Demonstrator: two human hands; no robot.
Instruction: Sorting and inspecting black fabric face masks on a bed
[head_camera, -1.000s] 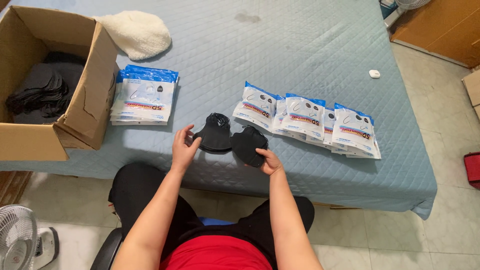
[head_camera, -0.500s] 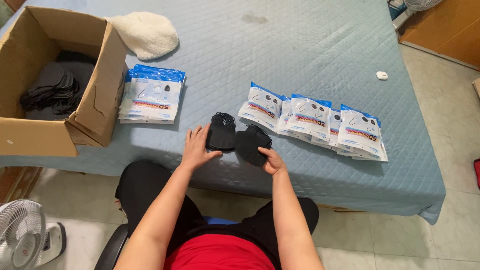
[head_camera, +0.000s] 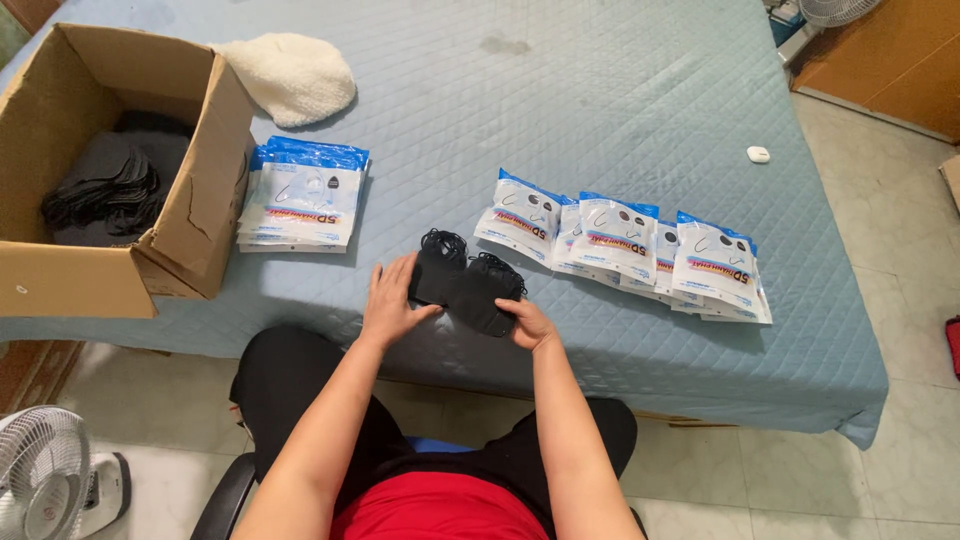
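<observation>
Two small piles of black face masks (head_camera: 462, 282) lie side by side near the front edge of a blue quilted bed (head_camera: 560, 110). My left hand (head_camera: 392, 300) rests flat against the left pile, fingers spread. My right hand (head_camera: 527, 322) holds the lower right edge of the right pile. To the right of the masks lies a row of several blue and white mask packets (head_camera: 625, 245), overlapping one another. A stack of the same packets (head_camera: 303, 195) sits to the left.
An open cardboard box (head_camera: 190, 215) with more black masks inside stands at the left edge of the bed. A white fluffy cloth (head_camera: 295, 78) lies behind it. A small white object (head_camera: 758, 154) is at the far right. A fan (head_camera: 45, 480) stands on the floor.
The camera view has shifted a little. Both hands stay on the black masks, the left one pressing in closer against the left pile.
</observation>
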